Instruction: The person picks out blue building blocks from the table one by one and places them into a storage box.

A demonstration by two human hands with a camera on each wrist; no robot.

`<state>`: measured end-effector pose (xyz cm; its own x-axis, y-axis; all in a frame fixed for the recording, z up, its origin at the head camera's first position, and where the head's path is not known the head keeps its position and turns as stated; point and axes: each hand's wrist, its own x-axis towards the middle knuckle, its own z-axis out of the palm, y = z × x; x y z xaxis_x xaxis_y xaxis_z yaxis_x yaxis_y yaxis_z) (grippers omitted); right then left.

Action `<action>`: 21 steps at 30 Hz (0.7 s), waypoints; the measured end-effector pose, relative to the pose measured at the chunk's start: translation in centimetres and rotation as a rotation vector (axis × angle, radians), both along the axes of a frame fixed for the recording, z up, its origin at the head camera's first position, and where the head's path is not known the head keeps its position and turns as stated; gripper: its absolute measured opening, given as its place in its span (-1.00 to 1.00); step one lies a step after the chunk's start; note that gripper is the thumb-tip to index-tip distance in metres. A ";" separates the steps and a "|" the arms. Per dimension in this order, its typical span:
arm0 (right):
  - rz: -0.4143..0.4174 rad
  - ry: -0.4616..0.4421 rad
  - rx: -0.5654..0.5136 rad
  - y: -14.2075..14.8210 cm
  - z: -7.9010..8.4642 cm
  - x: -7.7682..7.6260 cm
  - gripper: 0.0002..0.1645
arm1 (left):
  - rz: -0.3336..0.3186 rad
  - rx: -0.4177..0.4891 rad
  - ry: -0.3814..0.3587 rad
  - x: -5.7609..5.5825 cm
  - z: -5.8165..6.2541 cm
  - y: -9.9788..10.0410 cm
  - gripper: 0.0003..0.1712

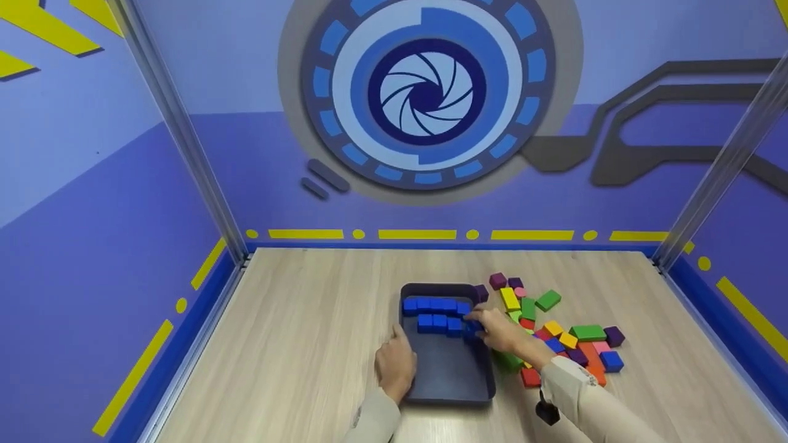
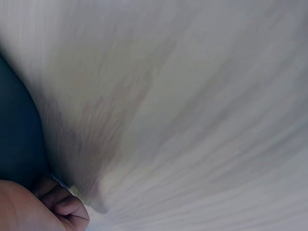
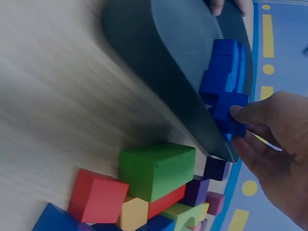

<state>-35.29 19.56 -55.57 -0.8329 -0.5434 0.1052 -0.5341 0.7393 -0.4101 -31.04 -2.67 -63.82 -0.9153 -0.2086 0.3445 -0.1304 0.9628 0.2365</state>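
2 rows of blue cubes sit in a dark tray, its left wall pinched by the left hand; the right hand pinches another blue cube at their right end; more blue blocks lie outside.

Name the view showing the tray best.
The head view: it shows nearly the whole tray from above. The right wrist view crops it at the top; the left wrist view catches only a dark part.
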 end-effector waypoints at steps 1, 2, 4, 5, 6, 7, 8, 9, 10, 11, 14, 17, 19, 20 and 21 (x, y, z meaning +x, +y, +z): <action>-0.014 -0.008 0.015 0.0 -0.2 0.0 -0.57 | 0.000 -0.002 -0.006 0.1 0.1 0.0 -0.31; -0.024 -0.007 0.027 -0.1 -0.3 0.0 -0.57 | 0.001 -0.002 -0.008 0.1 0.2 0.1 -0.30; -0.036 0.010 0.038 -0.2 -0.6 0.1 -0.59 | 0.005 -0.010 -0.009 0.2 0.2 0.1 -0.31; -0.038 0.022 0.041 -0.3 -0.8 0.0 -0.59 | 0.007 -0.013 -0.007 0.2 0.3 0.1 -0.31; -0.038 0.032 0.043 -0.4 -0.9 0.0 -0.60 | 0.008 -0.017 -0.003 0.2 0.2 0.1 -0.31; -0.042 0.036 0.041 -0.4 -1.1 0.1 -0.60 | 0.008 -0.022 0.000 0.2 0.2 0.2 -0.32; -0.048 0.034 0.038 -0.4 -1.3 0.1 -0.60 | 0.007 -0.027 0.002 0.2 0.2 0.2 -0.32; -0.055 0.029 0.032 -0.5 -1.4 0.2 -0.60 | 0.005 -0.031 0.003 0.2 0.1 0.3 -0.33; -0.062 0.024 0.027 -0.5 -1.6 0.2 -0.60 | 0.003 -0.031 0.006 0.2 0.0 0.3 -0.33; -0.065 0.023 0.022 -0.5 -1.8 0.3 -0.60 | 0.000 -0.032 0.007 0.2 0.0 0.3 -0.33; -0.061 0.056 -0.002 -0.5 -2.3 0.4 -0.61 | -0.008 -0.022 0.015 0.2 -0.1 0.3 -0.36; -0.056 0.120 -0.022 -0.7 -2.8 0.4 -0.62 | -0.014 -0.005 0.016 0.2 -0.1 0.1 -0.36; -0.061 0.149 -0.037 -0.9 -3.1 0.3 -0.62 | -0.018 0.004 0.010 0.1 -0.2 0.0 -0.36; -0.062 0.160 -0.042 -1.0 -3.2 0.3 -0.63 | -0.019 0.006 0.005 0.1 -0.2 -0.1 -0.34; -0.065 0.165 -0.043 -1.0 -3.3 0.4 -0.63 | -0.020 0.008 0.001 0.1 -0.2 -0.2 -0.32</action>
